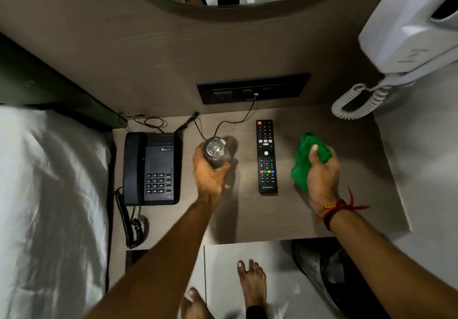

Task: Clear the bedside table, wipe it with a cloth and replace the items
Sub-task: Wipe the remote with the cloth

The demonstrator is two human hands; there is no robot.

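The wooden bedside table (247,219) carries a black desk phone (151,168) at its left and a black remote control (266,156) lying lengthwise right of centre. Between them stands a clear glass bottle (215,148) seen from above, and my left hand (209,172) is wrapped around its body. My right hand (322,175) grips a bunched green cloth (303,167) just above the table's right part, beside the remote.
A bed with white sheets (49,194) borders the table on the left. A dark socket panel (252,90) with a plugged cable sits on the back wall. A white wall phone (411,28) with coiled cord hangs at the upper right. A black bin (319,266) and my bare feet are below.
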